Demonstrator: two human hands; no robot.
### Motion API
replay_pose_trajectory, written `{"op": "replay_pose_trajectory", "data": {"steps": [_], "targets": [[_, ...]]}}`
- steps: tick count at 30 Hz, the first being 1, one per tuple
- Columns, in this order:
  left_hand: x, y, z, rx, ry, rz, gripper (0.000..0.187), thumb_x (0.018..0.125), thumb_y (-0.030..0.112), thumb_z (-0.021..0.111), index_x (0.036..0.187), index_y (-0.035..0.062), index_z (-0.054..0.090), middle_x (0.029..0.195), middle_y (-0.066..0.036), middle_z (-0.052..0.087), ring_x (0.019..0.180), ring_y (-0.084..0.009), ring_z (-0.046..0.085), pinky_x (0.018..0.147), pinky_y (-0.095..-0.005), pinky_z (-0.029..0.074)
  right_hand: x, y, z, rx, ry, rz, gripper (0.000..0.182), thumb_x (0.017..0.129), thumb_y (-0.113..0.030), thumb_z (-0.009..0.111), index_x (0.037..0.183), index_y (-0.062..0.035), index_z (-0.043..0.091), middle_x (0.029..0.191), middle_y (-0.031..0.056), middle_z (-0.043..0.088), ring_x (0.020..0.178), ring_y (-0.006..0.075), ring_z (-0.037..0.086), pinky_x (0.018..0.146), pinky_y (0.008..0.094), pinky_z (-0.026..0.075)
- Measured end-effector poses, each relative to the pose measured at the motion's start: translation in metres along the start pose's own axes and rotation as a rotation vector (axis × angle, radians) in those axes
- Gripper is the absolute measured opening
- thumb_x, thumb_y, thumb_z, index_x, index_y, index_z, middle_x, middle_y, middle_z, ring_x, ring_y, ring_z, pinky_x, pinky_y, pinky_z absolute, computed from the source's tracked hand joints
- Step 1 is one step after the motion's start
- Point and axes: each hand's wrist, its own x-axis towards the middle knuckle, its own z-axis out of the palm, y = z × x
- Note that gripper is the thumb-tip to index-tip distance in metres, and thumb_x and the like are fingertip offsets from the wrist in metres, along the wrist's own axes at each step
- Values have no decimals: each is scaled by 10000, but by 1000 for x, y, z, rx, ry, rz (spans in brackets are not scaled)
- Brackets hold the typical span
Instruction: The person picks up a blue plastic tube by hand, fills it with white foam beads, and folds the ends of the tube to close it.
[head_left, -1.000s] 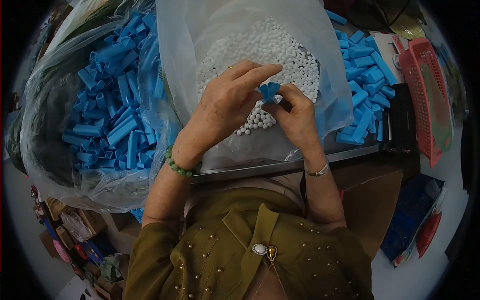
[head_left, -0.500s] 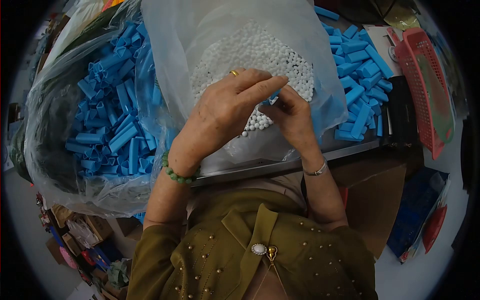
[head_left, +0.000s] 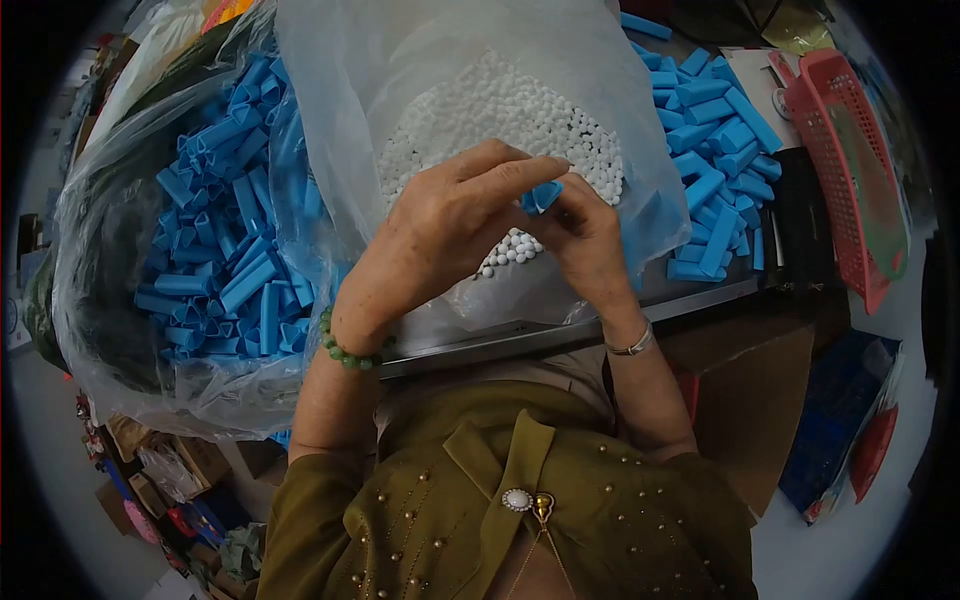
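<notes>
Above a pile of small white balls point(head_left: 500, 105), my two hands meet around one short blue triangular tube point(head_left: 541, 197). My left hand point(head_left: 450, 220) reaches over it with bent fingers, closed at the tube's near side. Pinching it from the other side is my right hand point(head_left: 585, 235), thumb and fingers closed. The tube's open triangular end faces up toward me; its lower part is hidden by my fingers. Beneath the hands, the balls lie on a clear plastic bag point(head_left: 335, 70).
To the left, a plastic-lined sack point(head_left: 100, 260) holds many blue triangular tubes point(head_left: 250, 280). More blue tubes point(head_left: 715, 190) are heaped on the right of the table. Beyond them stands a pink perforated basket point(head_left: 845, 190). The table's metal edge point(head_left: 560, 335) runs in front of me.
The blue tube shows more clearly between my hands, its triangular end now turned toward me. My left hand has rolled slightly; both hands stay in nearly the same place.
</notes>
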Motion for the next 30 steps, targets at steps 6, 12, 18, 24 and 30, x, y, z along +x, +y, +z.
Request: {"op": "replay_pose_trajectory", "data": {"steps": [6, 12, 18, 24, 30], "targets": [[-1, -8, 8, 108, 114, 76, 461, 734, -39, 714, 1175, 81, 656, 1041, -102, 654, 832, -229, 656, 681, -297, 543, -3, -4, 5, 123, -12, 76, 317, 744, 70, 725, 1038, -25, 656, 928, 31, 572, 765, 110, 568, 640, 250, 472], [-8, -12, 3, 90, 182, -26, 439, 757, 61, 748, 1185, 86, 653, 1183, -110, 617, 979, -235, 639, 774, -326, 546, -4, -11, 2, 103, -17, 153, 258, 761, 71, 703, 998, -17, 648, 901, 26, 563, 755, 102, 560, 636, 250, 465], [-28, -23, 10, -285, 118, -162, 417, 772, 133, 765, 1170, 73, 658, 1207, -124, 587, 1100, -276, 580, 911, -371, 479, -5, -29, 6, 206, -28, 212, 227, 780, 48, 691, 990, -16, 631, 896, 30, 585, 739, 95, 569, 628, 248, 471], [-53, -16, 29, -681, 162, -286, 354, 830, 103, 707, 1174, 37, 656, 1273, -136, 555, 1185, -236, 521, 959, -349, 447, -12, -32, 11, 224, -118, 165, 261, 796, 40, 679, 1043, -7, 610, 901, 28, 593, 762, 97, 586, 633, 232, 482], [-51, -25, 24, -284, 196, -303, 348, 819, 27, 679, 1165, 32, 641, 1154, -125, 601, 1067, -235, 578, 855, -324, 492, -13, -24, 6, 79, -61, 169, 303, 816, 30, 676, 1107, -19, 606, 917, 33, 614, 727, 80, 593, 615, 227, 485]]}}
